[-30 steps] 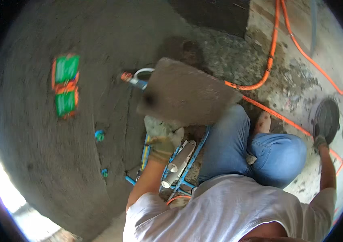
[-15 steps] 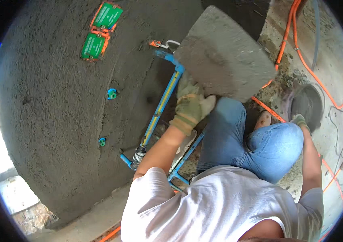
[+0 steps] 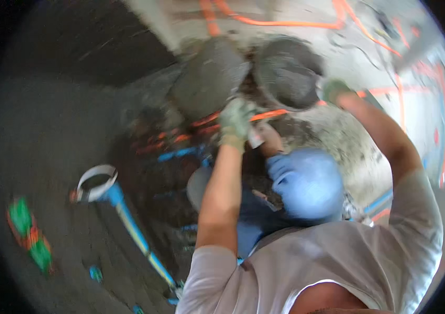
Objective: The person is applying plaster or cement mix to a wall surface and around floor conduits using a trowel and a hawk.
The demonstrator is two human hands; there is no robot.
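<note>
Grey wall (image 3: 55, 146) fills our left side, and a pale, messy floor (image 3: 366, 157) lies to the right. Our left hand (image 3: 237, 119), in a pale green glove, looks closed at the near edge of a flat grey board (image 3: 209, 76), though its fingers are blurry. Our right hand (image 3: 336, 91) has a glove too and is just beside the round bucket (image 3: 260, 76); we can't tell how open it is or what it may hold. The board is just left of the bucket. Grey mud (image 3: 288, 73) shows inside the bucket, so we'd say some is left. Blur hides how much is on the board. Farther out are orange pipes (image 3: 280, 22), a yellow-striped blue pipe (image 3: 137, 230) with a white ring (image 3: 99, 169), and green box covers (image 3: 20, 215). Much of the wall looks coated already; low down it seems dark and bumpy, so that bit may not be done.
</note>
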